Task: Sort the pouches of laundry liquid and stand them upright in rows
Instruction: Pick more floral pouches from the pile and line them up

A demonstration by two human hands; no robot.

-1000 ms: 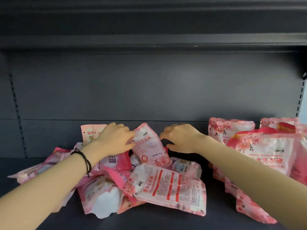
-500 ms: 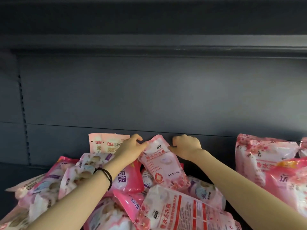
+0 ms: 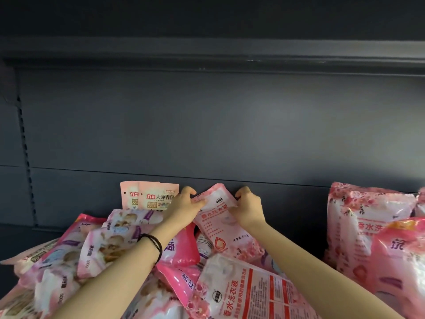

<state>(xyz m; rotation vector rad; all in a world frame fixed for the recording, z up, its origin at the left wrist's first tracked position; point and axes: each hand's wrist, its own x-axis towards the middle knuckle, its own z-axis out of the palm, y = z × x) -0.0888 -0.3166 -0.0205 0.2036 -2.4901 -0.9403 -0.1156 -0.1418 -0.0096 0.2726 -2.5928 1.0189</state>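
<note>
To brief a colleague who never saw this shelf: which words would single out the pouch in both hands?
Look at the heap of pink pouches on the dark shelf. At its back, near the rear wall, one pale pouch stands tilted. Only this one is pinched at its top by the left hand and right hand.

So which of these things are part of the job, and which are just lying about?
Part of the job: pink pouch held by left hand and right hand; jumbled pouch pile; standing pouches at right.
Just there: dark back panel; black wrist band.
</note>
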